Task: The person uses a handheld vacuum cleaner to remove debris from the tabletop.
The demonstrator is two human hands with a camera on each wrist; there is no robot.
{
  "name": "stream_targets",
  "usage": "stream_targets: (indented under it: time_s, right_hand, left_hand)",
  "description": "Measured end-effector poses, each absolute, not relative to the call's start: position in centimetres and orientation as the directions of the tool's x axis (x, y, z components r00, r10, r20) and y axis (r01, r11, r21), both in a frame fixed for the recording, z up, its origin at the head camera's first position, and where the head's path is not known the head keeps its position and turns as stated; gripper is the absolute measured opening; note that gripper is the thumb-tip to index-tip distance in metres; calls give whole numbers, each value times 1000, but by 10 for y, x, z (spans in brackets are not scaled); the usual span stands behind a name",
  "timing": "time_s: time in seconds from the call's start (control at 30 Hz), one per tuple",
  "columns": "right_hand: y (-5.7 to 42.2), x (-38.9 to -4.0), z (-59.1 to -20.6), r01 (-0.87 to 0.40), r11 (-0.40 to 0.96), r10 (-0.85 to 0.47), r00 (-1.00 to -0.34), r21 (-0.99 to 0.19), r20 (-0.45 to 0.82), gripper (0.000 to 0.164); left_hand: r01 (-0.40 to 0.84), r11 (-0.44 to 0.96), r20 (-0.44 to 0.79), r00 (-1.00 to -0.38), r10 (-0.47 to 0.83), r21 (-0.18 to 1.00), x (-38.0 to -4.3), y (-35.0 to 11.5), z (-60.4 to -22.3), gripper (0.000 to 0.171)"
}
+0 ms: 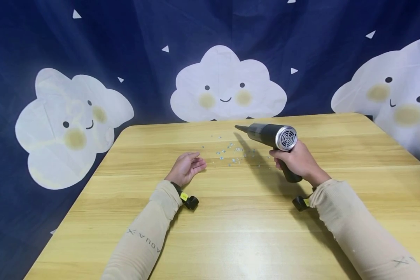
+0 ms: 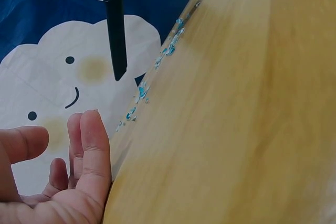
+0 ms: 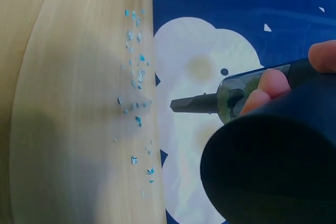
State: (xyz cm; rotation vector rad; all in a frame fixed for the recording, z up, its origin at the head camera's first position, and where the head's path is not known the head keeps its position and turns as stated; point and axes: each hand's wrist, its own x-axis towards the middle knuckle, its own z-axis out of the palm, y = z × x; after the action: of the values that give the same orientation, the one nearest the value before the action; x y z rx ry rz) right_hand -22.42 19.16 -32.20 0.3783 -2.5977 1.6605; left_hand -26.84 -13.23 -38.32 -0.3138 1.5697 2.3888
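Note:
My right hand grips the black handle of a handheld vacuum cleaner, its fingers wrapped around the grip. The vacuum's narrow black nozzle is raised above the table and points away to the left. Small blue and white paper scraps lie scattered over the tabletop, below and around the nozzle. To the left of the scraps, my left hand is held near the table with its fingers loosely extended and nothing in it. In the left wrist view the nozzle hangs beyond the left fingertips.
The wooden table fills the lower view, its far edge meeting a dark blue curtain printed with white smiling clouds. A small black camera is strapped on the left wrist, another camera on the right.

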Motion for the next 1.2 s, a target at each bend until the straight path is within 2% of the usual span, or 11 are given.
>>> stream_targets:
  time_s: [0.57,0.93,1.2]
  right_hand:
    - [189,-225,-328,-221,415,-189,-970,-882,154,17]
    - [187,-225,-330,-210,405,-200,-970,-890,138,20]
    - [186,-228,-335,-228,421,-216,-965,-878,147,18]
  left_hand:
    - [-333,-371,-319,-942,100,867,-269,-131,-383,16]
    - [-337,-363,-322,-941,102,869,-268,-132,-384,31]
    - [-332,-368,-321,-942,94,868,-267,-131,-383,20]
